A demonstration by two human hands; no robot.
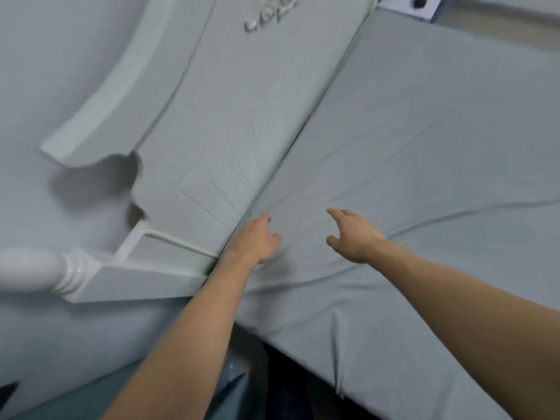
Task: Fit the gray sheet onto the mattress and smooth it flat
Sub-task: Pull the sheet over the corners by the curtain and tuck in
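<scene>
From my head camera I look down at my bed. The gray sheet is spread over the mattress and covers all of the top that I can see. It also hangs down over the near corner of the bed, where a fold runs down the side. The sheet is not all flat. Long wrinkles run across it from near my hands out to the right edge of the picture.

My left hand is down on the sheet, right beside the white headboard. It sits at the line where the sheet meets the headboard. My fingers there are bent a little and point into that gap. I cannot tell if they pinch any cloth.

My right hand is near my left hand, a bit farther out on the bed. Its fingers are spread open and it holds nothing. The pointer finger sticks out toward the headboard. I cannot tell if this hand touches the sheet or is just above it.

Both my arms are bare. A round white bed post lies to the left, joined to the headboard. The wall behind it is pale.
</scene>
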